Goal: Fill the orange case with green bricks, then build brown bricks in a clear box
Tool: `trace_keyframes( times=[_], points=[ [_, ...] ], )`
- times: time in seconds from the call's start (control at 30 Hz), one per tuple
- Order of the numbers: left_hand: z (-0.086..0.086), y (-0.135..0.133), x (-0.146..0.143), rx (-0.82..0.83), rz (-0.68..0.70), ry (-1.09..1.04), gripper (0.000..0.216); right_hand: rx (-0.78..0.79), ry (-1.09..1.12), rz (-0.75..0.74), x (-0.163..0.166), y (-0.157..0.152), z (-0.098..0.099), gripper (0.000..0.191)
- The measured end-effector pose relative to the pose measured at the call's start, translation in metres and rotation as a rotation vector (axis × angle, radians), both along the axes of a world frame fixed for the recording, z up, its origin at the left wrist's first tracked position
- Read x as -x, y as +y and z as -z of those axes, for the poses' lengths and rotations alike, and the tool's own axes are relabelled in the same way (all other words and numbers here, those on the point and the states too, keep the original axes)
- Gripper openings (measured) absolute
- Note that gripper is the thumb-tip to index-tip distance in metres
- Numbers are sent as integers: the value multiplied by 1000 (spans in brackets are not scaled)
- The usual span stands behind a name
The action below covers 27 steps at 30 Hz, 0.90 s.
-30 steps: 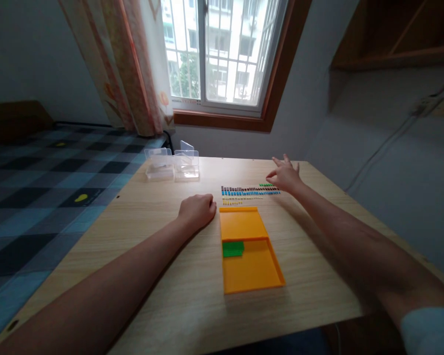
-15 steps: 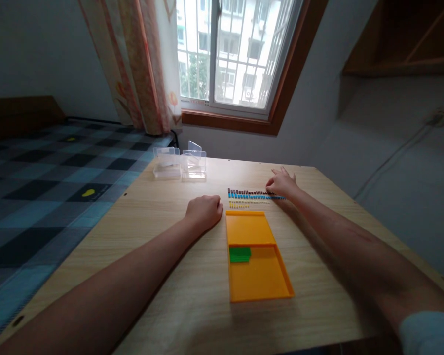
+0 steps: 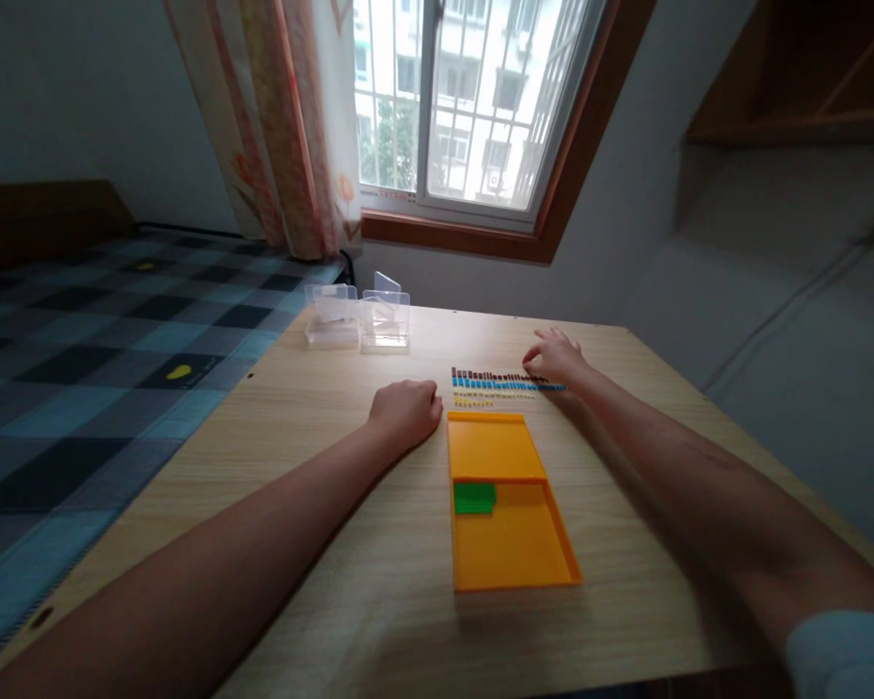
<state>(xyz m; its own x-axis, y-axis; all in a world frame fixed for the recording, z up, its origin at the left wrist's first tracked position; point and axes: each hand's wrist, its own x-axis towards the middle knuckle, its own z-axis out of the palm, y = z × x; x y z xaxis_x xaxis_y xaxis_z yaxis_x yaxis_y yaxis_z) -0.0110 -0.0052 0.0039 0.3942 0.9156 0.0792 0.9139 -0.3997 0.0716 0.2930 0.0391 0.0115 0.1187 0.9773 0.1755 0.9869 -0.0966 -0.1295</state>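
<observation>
Rows of tiny brown, blue and yellow pieces (image 3: 485,384) are partly hidden, left of the right hand (image 3: 554,356) (its grip cannot be told); an orange case (image 3: 514,555) is set by the curled left hand (image 3: 408,412).

1. The right hand (image 3: 554,356), raised a second ago, is now lower beside the brown row (image 3: 481,375), fingers less spread.
2. It now hides the small green pieces visible then.
3. The view is turned slightly leftward.
</observation>
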Motion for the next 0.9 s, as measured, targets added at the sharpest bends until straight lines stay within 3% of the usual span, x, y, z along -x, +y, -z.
trace_keyframes(
  times=[0.17, 0.27, 0.3, 0.37, 0.5, 0.67, 0.9],
  points=[
    [0, 0, 0, 0, 1, 1, 39, -109, 46, -153, 22, -35, -31, 15],
    [0, 0, 0, 0, 0, 5, 38, -131, 89, -350, 40, -88, -51, 13],
    [-1, 0, -1, -1, 0, 6, 38, -147, 135, -500, 47, -109, -55, 13],
    [-1, -1, -1, -4, -2, 7, 38, -149, 214, -691, 60, -150, -58, 14],
    [-2, -2, -2, -10, -12, 6, 39, 39, 237, -811, 82, -202, -41, 15],
    [-2, -2, -2, -9, -18, 6, 41, 124, 236, -783, 87, -206, -16, 14],
    [1, 0, -2, -26, -21, 6, 39, 59, 264, -778, 86, -204, -5, 13]
  ],
)
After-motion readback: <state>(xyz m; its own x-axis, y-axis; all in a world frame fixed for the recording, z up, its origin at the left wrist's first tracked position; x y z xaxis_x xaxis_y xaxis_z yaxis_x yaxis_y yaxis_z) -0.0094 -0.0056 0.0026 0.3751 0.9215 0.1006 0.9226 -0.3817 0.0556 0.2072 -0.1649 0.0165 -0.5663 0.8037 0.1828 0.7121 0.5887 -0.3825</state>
